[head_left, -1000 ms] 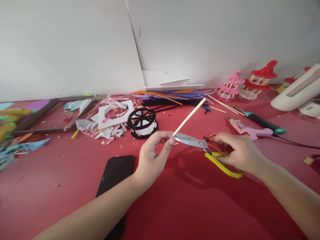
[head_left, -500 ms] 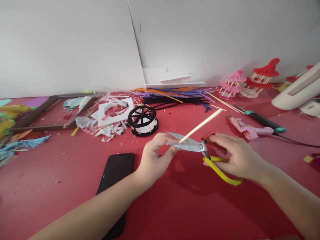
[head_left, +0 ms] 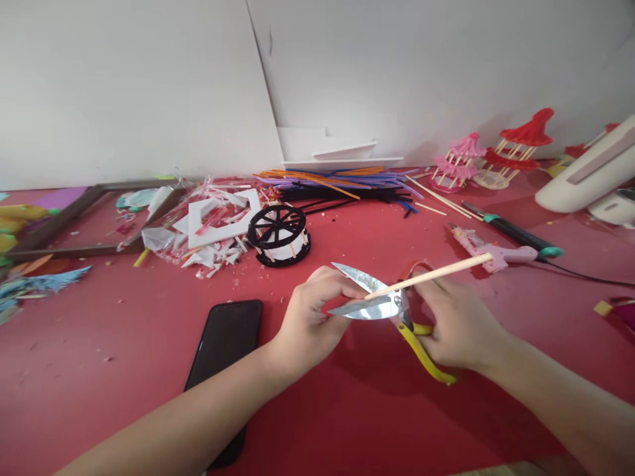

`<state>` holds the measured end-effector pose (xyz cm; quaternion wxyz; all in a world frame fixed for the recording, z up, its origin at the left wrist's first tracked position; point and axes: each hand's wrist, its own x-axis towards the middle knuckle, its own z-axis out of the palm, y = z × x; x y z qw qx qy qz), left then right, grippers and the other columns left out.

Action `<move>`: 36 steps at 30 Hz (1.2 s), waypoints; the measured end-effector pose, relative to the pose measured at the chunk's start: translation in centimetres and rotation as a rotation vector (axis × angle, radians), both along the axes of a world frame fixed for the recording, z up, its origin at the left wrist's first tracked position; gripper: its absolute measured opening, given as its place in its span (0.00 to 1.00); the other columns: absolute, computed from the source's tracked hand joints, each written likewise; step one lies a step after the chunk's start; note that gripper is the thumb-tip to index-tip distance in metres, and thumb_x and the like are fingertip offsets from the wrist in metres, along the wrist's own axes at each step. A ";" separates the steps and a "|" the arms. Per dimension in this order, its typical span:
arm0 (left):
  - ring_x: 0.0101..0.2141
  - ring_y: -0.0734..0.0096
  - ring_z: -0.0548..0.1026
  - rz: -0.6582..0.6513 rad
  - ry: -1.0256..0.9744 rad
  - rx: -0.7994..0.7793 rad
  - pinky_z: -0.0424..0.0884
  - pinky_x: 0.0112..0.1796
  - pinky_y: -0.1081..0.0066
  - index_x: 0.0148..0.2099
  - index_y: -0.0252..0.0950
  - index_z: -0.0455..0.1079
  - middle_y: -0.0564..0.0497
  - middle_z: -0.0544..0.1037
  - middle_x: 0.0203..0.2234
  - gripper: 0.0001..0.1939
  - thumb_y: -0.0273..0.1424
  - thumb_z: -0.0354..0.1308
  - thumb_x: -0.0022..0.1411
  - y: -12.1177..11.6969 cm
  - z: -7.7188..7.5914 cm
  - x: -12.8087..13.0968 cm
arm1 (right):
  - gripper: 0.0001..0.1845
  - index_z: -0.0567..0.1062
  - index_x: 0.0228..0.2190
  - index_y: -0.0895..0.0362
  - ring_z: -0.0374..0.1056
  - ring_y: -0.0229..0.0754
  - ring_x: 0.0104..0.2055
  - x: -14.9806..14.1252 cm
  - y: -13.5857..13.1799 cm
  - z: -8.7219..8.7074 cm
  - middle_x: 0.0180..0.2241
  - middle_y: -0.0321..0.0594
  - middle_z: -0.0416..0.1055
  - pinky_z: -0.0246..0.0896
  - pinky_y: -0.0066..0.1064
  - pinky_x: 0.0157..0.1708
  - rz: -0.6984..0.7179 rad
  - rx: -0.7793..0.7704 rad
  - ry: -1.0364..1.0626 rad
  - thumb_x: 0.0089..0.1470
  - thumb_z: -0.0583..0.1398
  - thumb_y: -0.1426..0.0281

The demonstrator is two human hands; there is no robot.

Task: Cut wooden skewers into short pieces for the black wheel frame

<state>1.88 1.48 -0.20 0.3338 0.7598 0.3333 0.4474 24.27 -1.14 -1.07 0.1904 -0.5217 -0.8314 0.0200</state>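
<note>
While the scissors (head_left: 378, 308) gape in the right hand (head_left: 461, 324), whose fingers wrap the handles, the left hand (head_left: 313, 317) is pinched on one end of the pale stick (head_left: 436, 272); the lower blade partly masks that contact. From where I stand, the stick slants nearly along the scissors. Judgement: turn it more crosswise, seat it deep toward the pivot, where the bite should be strongest, draw the left fingertips back from the edges, squeeze evenly against skidding. Stick: slim, straight, cream-coloured, plain; gripped end between the scissors' parted blades, free end reaching right, past their pivot. Left of the scissors and beyond: black spoked frame (head_left: 276, 225). Right and beyond: pink glue gun (head_left: 516, 255). Left, nearer me: dark phone (head_left: 225, 336).
</note>
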 end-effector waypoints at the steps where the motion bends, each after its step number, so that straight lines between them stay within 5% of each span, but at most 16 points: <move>1: 0.30 0.69 0.76 -0.005 0.004 0.001 0.71 0.34 0.68 0.31 0.37 0.72 0.50 0.79 0.27 0.06 0.21 0.58 0.57 0.0 0.0 -0.1 | 0.10 0.63 0.30 0.56 0.63 0.43 0.27 0.1 -0.1 0.0 0.29 0.43 0.68 0.56 0.32 0.25 0.003 0.004 0.002 0.43 0.56 0.66; 10: 0.30 0.70 0.76 -0.030 0.022 0.060 0.72 0.33 0.70 0.33 0.37 0.71 0.51 0.79 0.28 0.12 0.16 0.52 0.53 -0.2 0.0 -0.1 | 0.08 0.58 0.25 0.53 0.58 0.36 0.17 -0.1 -0.3 0.8 0.19 0.35 0.64 0.49 0.28 0.19 0.007 -0.102 0.015 0.41 0.55 0.69; 20: 0.30 0.72 0.76 0.013 0.038 0.113 0.72 0.32 0.72 0.36 0.37 0.71 0.51 0.78 0.29 0.13 0.16 0.51 0.56 -0.5 0.3 -0.1 | 0.12 0.61 0.34 0.55 0.66 0.47 0.31 0.1 -0.1 0.7 0.31 0.43 0.67 0.58 0.34 0.28 -0.017 -0.140 -0.006 0.45 0.57 0.67; 36: 0.34 0.69 0.75 -0.029 0.092 0.122 0.72 0.35 0.69 0.37 0.37 0.70 0.48 0.78 0.32 0.14 0.16 0.49 0.56 -0.3 0.2 -0.2 | 0.14 0.61 0.34 0.55 0.65 0.45 0.31 0.2 0.0 0.5 0.31 0.42 0.67 0.58 0.33 0.28 -0.012 -0.106 0.009 0.47 0.58 0.62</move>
